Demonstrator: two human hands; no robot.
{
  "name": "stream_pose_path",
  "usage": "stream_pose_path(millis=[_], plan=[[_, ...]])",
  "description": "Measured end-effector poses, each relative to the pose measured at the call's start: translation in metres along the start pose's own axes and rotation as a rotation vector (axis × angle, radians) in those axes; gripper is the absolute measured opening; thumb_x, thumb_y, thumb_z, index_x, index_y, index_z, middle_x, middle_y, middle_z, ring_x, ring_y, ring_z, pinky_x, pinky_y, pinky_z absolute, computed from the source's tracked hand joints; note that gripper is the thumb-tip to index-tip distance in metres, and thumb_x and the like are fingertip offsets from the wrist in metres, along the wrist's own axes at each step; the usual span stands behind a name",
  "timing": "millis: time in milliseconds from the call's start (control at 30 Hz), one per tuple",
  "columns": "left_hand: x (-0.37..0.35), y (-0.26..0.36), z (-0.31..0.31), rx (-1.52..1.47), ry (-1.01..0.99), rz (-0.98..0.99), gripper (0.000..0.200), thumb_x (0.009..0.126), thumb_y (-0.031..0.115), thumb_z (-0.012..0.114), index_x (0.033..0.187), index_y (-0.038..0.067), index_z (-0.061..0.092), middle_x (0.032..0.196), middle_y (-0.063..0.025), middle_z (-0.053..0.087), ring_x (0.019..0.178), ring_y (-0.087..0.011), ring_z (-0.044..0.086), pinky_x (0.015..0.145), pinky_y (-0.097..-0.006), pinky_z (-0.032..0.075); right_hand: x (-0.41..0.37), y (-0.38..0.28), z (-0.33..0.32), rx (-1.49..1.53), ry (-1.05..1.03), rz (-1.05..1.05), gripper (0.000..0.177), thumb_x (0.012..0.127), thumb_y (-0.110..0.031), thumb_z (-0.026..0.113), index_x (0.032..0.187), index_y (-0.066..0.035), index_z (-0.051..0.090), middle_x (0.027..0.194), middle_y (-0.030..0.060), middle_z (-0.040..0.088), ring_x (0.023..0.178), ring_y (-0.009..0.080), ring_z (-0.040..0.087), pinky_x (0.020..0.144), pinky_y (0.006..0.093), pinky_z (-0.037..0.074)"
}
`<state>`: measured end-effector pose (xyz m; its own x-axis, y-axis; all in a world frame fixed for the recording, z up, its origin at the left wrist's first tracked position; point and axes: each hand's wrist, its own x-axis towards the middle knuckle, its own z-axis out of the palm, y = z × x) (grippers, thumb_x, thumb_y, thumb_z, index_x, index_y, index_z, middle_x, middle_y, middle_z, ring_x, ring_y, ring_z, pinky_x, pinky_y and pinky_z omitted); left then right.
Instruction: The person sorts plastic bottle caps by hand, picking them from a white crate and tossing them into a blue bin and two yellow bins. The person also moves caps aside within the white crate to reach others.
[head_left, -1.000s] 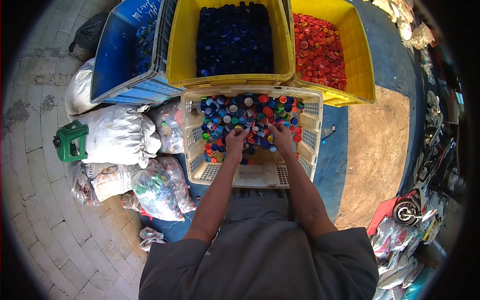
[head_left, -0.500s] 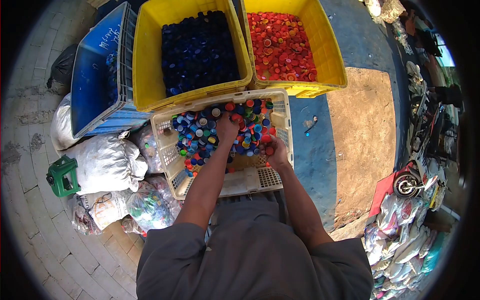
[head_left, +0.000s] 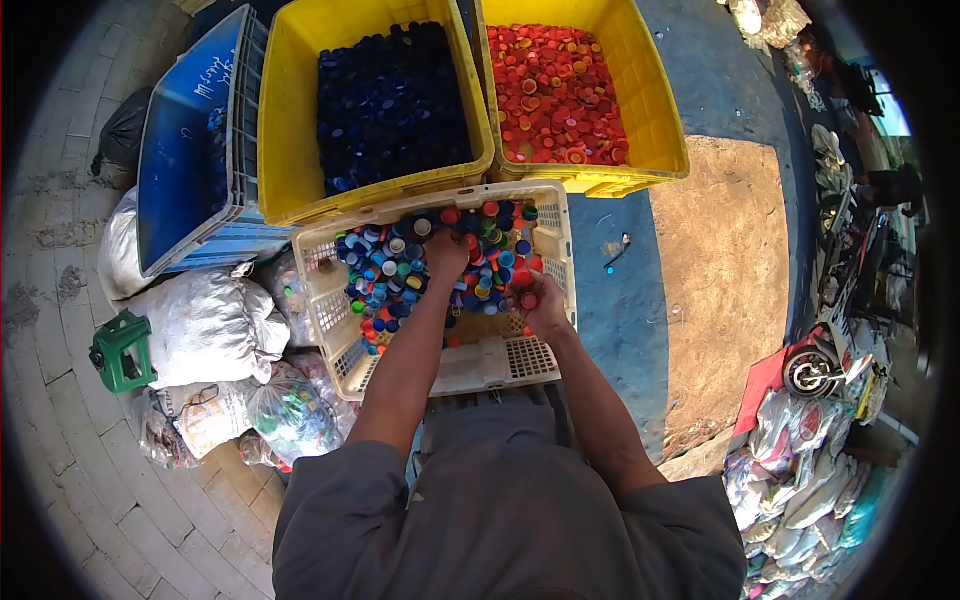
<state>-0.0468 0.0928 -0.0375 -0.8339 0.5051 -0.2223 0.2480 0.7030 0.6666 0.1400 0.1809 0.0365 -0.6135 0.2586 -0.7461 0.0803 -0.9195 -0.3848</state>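
"At the far side, what stands there?"

"Two yellow bins (head_left: 645,90), with one blue bin (head_left: 175,150) to their left."

"And nearer?"

"One white crate (head_left: 490,370), just in front of the yellow pair. Its long axis runs left to right, slightly slanted, the right end pointing farther away."

"The hands?"

"Two, both over the crate. The left hand (head_left: 447,255) reaches down among the caps; I can't tell whether its fingers grasp any. The right hand (head_left: 546,307), near the crate's right end, has its fingers curled round one red cap (head_left: 528,300)."

"How many caps (head_left: 385,262) inside?"

"Too many to count, mixed colours, facing every way."
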Motion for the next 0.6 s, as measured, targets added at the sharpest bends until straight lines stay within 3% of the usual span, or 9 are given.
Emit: stream_pose_path(millis=[100,200,300,433,533,600], plan=[[-0.002,0.017,-0.016,-0.375,-0.175,-0.293,0.015,0.081,0.019,0.065,0.087,0.006,0.06,0.084,-0.0116,0.065,0.074,-0.0237,0.065,0.063,-0.0389,0.053,-0.001,0.0,-0.003,0.042,-0.176,-0.085,0.038,0.089,-0.03,0.039,0.105,0.0,0.056,0.093,0.0138,0.064,0.077,0.0218,0.06,0.069,0.0338,0.049],[-0.014,0.017,-0.029,-1.145,-0.306,-0.523,0.013,0.085,0.016,0.062,0.096,0.01,0.057,0.089,-0.007,0.063,0.074,-0.0174,0.063,0.062,-0.0331,0.054,-0.007,-0.009,0.006,0.03,-0.228,-0.1,0.042,0.086,-0.025,0.036,0.114,0.001,0.054,0.1,0.0169,0.064,0.081,0.0239,0.062,0.074,0.0355,0.051],[-0.033,0.023,-0.046,-1.359,-0.325,-0.502,0.018,0.086,0.014,0.061,0.103,0.012,0.054,0.092,-0.0059,0.062,0.078,-0.0165,0.064,0.065,-0.0312,0.055,-0.002,-0.009,0.009,0.075,-0.296,-0.093,0.045,0.087,-0.025,0.037,0.121,0.001,0.051,0.106,0.0191,0.063,0.085,0.0259,0.063,0.078,0.0373,0.052],[-0.052,0.031,-0.062,-1.618,-0.302,-0.519,0.022,0.089,0.015,0.059,0.109,0.011,0.052,0.102,-0.0083,0.062,0.087,-0.0187,0.063,0.072,-0.0347,0.056,-0.008,-0.014,0.034,0.106,-0.227,-0.072,0.045,0.089,-0.028,0.039,0.123,0.001,0.049,0.108,0.0207,0.062,0.09,0.0287,0.063,0.079,0.0386,0.052],[-0.062,0.034,-0.066,-1.761,-0.294,-0.636,0.023,0.09,0.014,0.055,0.112,0.01,0.05,0.107,-0.0097,0.061,0.092,-0.0202,0.062,0.076,-0.0363,0.055,-0.007,-0.009,0.046,0.176,-0.159,-0.074,0.044,0.09,-0.03,0.039,0.122,0.0,0.048,0.11,0.0209,0.06,0.094,0.0301,0.062,0.081,0.039,0.051],[-0.064,0.036,-0.066,-1.745,-0.298,-0.666,0.023,0.091,0.013,0.051,0.113,0.008,0.05,0.106,-0.0105,0.061,0.095,-0.021,0.061,0.078,-0.0371,0.053,-0.008,-0.003,0.053,0.264,-0.123,-0.082,0.043,0.091,-0.03,0.038,0.121,0.0,0.047,0.112,0.0208,0.059,0.099,0.0305,0.06,0.084,0.04,0.049]])
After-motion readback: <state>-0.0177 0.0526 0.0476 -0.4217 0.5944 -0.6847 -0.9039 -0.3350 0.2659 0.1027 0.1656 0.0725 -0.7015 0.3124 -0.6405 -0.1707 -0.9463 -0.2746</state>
